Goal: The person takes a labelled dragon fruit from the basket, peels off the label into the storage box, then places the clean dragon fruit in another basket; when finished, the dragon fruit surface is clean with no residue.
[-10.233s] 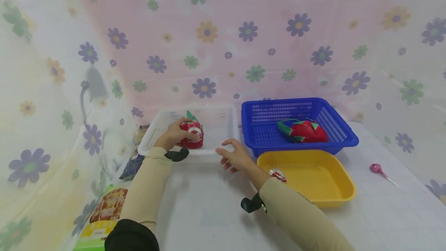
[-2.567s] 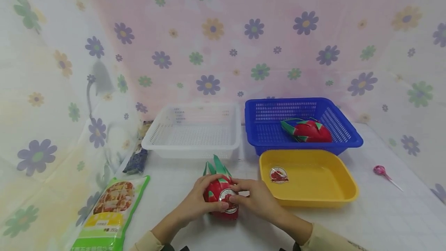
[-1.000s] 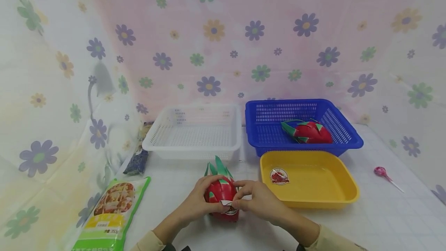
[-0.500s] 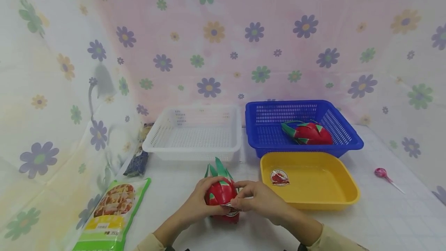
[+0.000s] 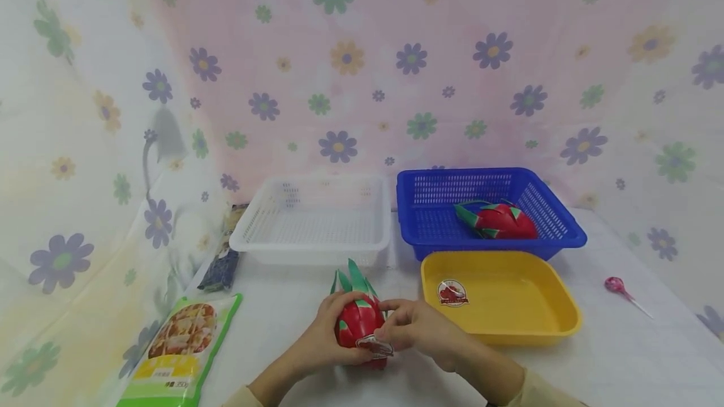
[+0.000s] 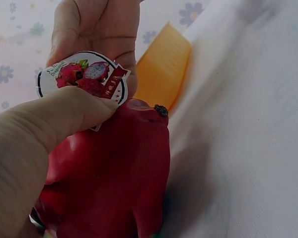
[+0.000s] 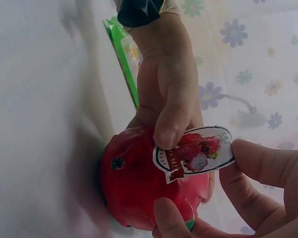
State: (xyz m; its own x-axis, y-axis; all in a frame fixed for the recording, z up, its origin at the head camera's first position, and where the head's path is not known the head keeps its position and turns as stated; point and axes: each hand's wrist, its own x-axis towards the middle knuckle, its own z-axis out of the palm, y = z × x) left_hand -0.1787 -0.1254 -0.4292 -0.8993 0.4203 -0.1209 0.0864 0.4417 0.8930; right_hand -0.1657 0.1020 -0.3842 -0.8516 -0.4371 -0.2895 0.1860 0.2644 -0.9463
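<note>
A red dragon fruit with green leafy tips lies on the white table in front of me, leaves pointing away. My left hand grips it from the left. A round printed label with a dragon fruit picture stands partly off the skin. The left thumb presses the label's lower end, as the left wrist view shows. My right hand pinches the label's other end between thumb and finger. In the right wrist view another right fingertip touches the fruit. The fruit's underside is hidden.
Behind the hands stand a white basket and a blue basket with another dragon fruit. A yellow tray bears a similar label. A lollipop lies right; a green food bag and dark packet lie left.
Earlier, my left hand held the fruit at the white basket; it came forward to the table. The label lay flat on the fruit, and its edge has since been peeled up by my right hand.
</note>
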